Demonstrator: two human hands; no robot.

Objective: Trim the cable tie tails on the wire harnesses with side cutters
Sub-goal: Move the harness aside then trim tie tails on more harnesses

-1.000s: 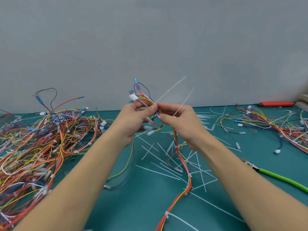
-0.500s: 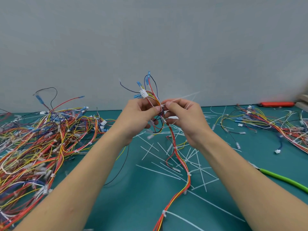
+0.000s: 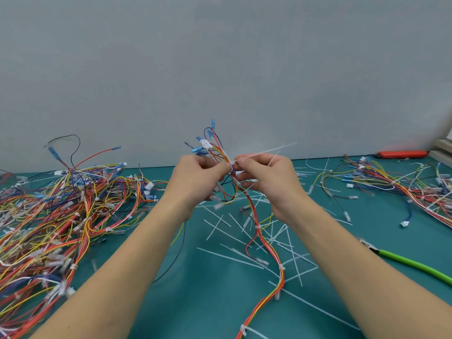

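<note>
Both hands are working at frame centre, the left hand (image 3: 199, 174) gripping the light, floppy harness (image 3: 263, 238) near its connectors while the right hand (image 3: 265, 177) fingers are pinching a thin, springy tie tail (image 3: 269, 149), best held close to its head.

The fingers (image 3: 221, 167) hide where the tie (image 3: 264, 150) grips the harness (image 3: 259, 231); the piles (image 3: 49, 216) at nine and three o'clock run past the edges.
</note>
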